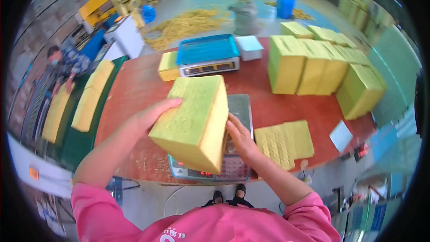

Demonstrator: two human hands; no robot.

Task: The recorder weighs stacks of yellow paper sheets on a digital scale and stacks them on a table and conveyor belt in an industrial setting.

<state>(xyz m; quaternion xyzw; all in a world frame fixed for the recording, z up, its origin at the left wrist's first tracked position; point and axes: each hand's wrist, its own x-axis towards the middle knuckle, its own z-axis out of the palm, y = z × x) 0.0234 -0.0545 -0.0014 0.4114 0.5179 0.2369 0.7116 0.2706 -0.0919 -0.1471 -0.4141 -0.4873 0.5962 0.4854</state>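
Between my two hands is a thick stack of yellow paper (190, 103), tilted, its top sheet covered with pressed or punched marks. My left hand (157, 113) grips its left side with the thumb on top; the other fingers are hidden. My right hand (240, 138) presses against the right side. Below the stack is a digital scale (241, 104) with a grey platform and lit red digits, largely covered by the paper. To the right of my right hand lie loose yellow sheets (299, 139), some with rows of punched marks.
Several yellow paper stacks (286, 65) stand at the table's right. Behind the scale sit another scale with a blue tray (208, 49), a yellow block (169, 66) and a white pad (249, 47). A white card (341, 136) lies near the right edge. Left, a person (67, 65) works beside a green conveyor (76, 145).
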